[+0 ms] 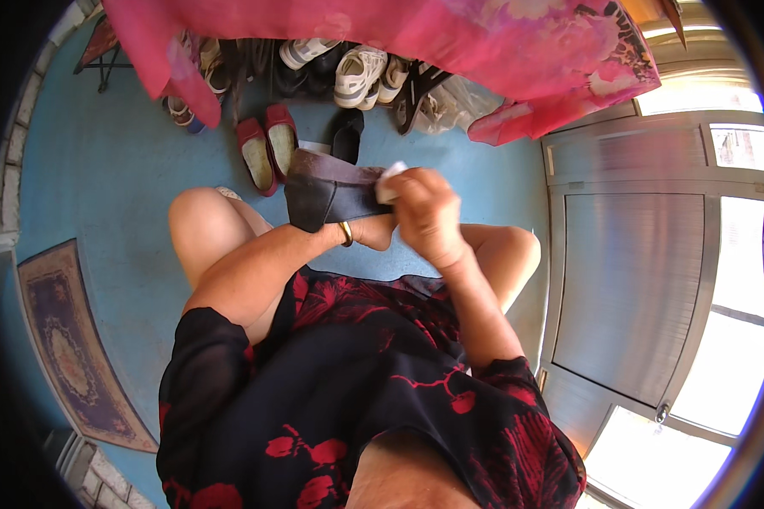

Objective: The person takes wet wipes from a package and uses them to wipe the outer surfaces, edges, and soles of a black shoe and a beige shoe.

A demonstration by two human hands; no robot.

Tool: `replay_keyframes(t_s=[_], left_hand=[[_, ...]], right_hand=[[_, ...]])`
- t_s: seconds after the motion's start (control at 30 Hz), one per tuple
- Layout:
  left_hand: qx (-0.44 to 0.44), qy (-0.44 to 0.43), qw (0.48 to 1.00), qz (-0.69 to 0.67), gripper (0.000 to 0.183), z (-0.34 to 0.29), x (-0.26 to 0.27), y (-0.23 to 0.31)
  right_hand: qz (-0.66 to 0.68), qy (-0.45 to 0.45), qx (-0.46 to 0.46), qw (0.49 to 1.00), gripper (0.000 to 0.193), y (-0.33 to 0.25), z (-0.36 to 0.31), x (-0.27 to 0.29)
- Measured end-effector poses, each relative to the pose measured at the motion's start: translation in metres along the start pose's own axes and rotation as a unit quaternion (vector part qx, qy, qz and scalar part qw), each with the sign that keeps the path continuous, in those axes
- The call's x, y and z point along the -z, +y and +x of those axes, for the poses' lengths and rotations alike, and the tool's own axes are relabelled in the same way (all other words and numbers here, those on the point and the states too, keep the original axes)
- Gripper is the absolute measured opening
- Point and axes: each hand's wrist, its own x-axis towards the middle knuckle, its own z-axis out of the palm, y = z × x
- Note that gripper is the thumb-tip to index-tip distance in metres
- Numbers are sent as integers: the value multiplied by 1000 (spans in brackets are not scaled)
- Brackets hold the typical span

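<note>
A black shoe [327, 199] is held up on its side in front of me, with its brown sole edge uppermost. My left hand [372, 231], just past a gold bangle, grips it from below; the shoe partly hides the fingers. At the shoe's right end, my right hand [426, 208] pinches a small white wad of cloth or tissue [389, 182] against the sole edge. Another black shoe [348, 136] stands on the floor behind the held one. A pair of dark red shoes [267, 151] lies to its left.
Several shoes, including white sneakers [361, 75], sit under a pink flowered cloth [382, 25]. A clear plastic bag [454, 106] lies beside them. A patterned mat [81, 348] is on the blue floor at left, and a panelled door [628, 280] stands at right.
</note>
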Motion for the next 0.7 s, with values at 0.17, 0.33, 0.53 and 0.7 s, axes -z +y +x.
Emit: replay_keyframes(t_s=[0.17,0.33,0.53,0.7], left_hand=[[-23,148,986,-73,8,-8,-14,3],[-43,190,974,-117,9,-14,-12,6],[-58,210,967,-131,10,-1,-24,4],[-43,293,891,-343,10,-20,-37,1]], right_hand=[[136,-10,-34,990,27,-24,-3,1],[76,-23,22,997,23,-25,3,-5],[56,-19,-94,994,13,-7,-19,3],[145,-3,-14,989,13,-37,7,-17]])
